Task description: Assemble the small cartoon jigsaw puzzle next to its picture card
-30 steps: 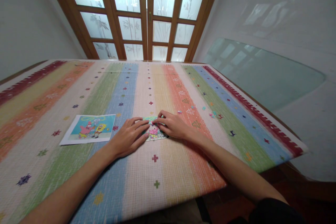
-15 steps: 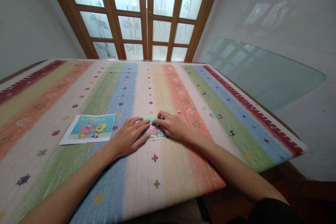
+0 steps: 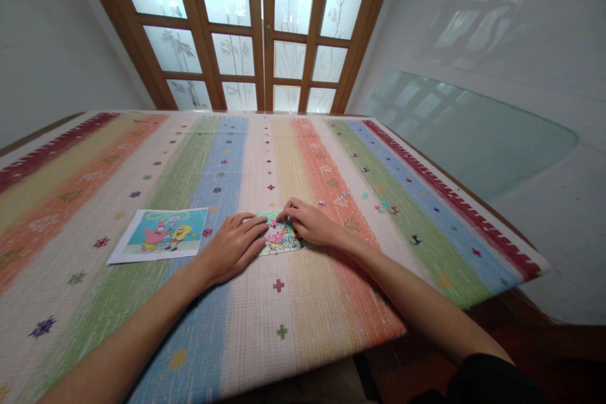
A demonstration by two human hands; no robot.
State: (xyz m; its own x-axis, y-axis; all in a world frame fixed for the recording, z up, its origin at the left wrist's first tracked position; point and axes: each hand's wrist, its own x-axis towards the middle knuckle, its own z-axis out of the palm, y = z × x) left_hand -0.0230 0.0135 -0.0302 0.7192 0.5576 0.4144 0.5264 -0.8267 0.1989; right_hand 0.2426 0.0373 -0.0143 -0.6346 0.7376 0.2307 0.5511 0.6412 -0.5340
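Note:
A small, partly assembled jigsaw puzzle [image 3: 279, 246] lies flat on the table between my hands, with pink, green and yellow areas showing. My left hand [image 3: 235, 245] rests along its left side, fingers stretched out and the tips on the puzzle. Over the puzzle's upper right part is my right hand [image 3: 307, 221], its fingers bent and pinched together at the surface. Whatever lies under those fingertips is too small and covered to make out. To the left, a printed cartoon picture [image 3: 163, 231] with a pink starfish and a yellow sponge figure lies flat.
Several loose puzzle pieces [image 3: 383, 207] are scattered on the right, past my right hand. A striped tablecloth [image 3: 255, 328] covers the table, its near edge close to my body. Wooden glazed doors [image 3: 262, 31] stand behind the far edge.
My right hand has shifted slightly over the puzzle, and more of the puzzle's middle shows between the hands. My left hand stays nearly in place.

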